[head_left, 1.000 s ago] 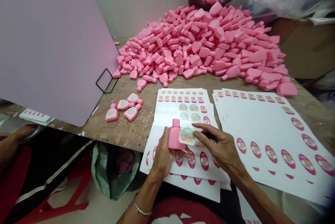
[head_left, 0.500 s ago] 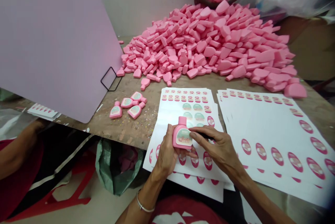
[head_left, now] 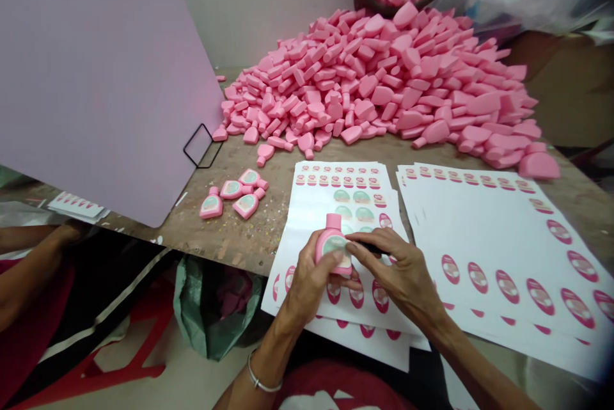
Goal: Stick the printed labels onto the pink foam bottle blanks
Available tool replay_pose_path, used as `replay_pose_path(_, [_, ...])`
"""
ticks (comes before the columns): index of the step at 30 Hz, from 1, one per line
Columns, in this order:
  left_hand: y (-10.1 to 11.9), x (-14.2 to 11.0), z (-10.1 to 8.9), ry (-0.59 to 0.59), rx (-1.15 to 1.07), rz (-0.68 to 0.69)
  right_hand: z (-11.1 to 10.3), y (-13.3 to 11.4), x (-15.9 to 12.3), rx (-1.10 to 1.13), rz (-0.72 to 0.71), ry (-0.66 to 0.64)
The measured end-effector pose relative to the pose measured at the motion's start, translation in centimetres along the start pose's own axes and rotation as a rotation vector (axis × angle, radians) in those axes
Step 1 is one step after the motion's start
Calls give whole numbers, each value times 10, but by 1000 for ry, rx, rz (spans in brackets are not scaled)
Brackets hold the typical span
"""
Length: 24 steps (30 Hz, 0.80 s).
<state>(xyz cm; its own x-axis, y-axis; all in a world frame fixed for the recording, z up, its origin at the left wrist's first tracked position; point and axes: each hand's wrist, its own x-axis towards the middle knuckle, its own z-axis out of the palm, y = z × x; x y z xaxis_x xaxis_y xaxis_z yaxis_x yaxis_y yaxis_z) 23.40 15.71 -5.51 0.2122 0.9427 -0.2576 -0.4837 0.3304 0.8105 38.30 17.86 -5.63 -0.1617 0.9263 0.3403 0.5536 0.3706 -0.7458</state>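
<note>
Pile of bottles [head_left: 384, 84]: smooth pink plastic, matt finish. Label sheets [head_left: 484, 218]: white paper, slight sheen. Tabletop [head_left: 230, 231]: rough, scuffed wood. Sack [head_left: 206, 314]: green woven plastic, dull. Board [head_left: 105, 77]: smooth matt lilac surface.

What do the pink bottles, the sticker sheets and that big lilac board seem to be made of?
The pink bottle looks like moulded plastic: matte, evenly coloured, with crisp moulded edges. The sticker sheets look like smooth white paper, printed, with slightly curling edges. The lilac board seems a stiff plastic or laminated sheet, smooth and matte, staying flat; the look doesn't settle which.
</note>
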Motion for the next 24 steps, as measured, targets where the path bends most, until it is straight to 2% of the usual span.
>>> replay_pose_path(3, [2,-2,1,-52,19,-3,-7,2,0,-321,-124,44])
replay_pose_path(5, [3,-2,3,-72,1,-13,-12,3,1,-492,-116,134])
replay_pose_path(6, [3,-2,4,-80,-3,-15,-13,3,1,-508,-92,166])
replay_pose_path(7, [3,-2,4,-90,-3,-18,-13,3,3,-466,-61,171])
replay_pose_path(9, [1,-3,5,-118,6,-24,-10,3,6,-256,12,99])
replay_pose_path(11, [-1,-4,5,-152,16,-26,-3,4,10,-7,122,-6])
replay_pose_path(13, [-3,-6,3,-170,16,-27,1,8,13,143,244,-35])
replay_pose_path(18, [-1,-7,-4,-146,-26,-35,-3,17,14,282,461,-26])
replay_pose_path(24, [-4,0,-1,-22,-19,-77,-1,14,0,440,501,-297])
